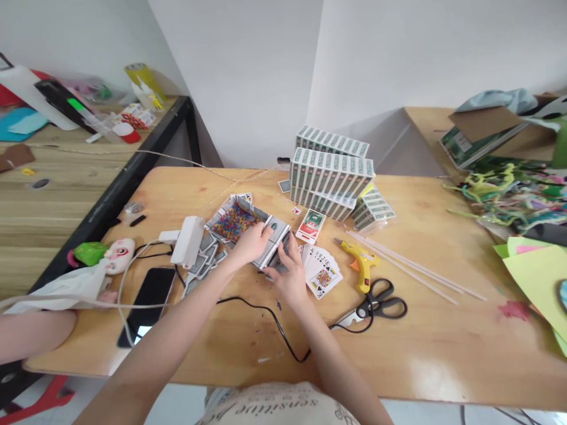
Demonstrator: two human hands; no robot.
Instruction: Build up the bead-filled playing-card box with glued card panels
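Note:
A box-like structure built of playing cards [271, 241], grey-patterned with a multicoloured inner floor [234, 221], lies slightly left of the table's middle. My left hand [254, 241] grips its near right section from above, thumb and fingers on the patterned cards. At that section's right end is my right hand [289, 271], its fingers bent around the edge; part of the contact is hidden. Loose face-down cards [204, 260] lie scattered left of the structure. Right of my right hand are fanned face-up cards [323, 274] and a red-and-green card box [311, 225].
Stacked card boxes [332, 174] stand at the back. A yellow glue gun [363, 262], black-handled scissors [387, 301] and glue sticks [416, 271] lie right. A white power adapter [188, 242], cables and a phone [148, 301] are left, beside another person's arm [35, 336].

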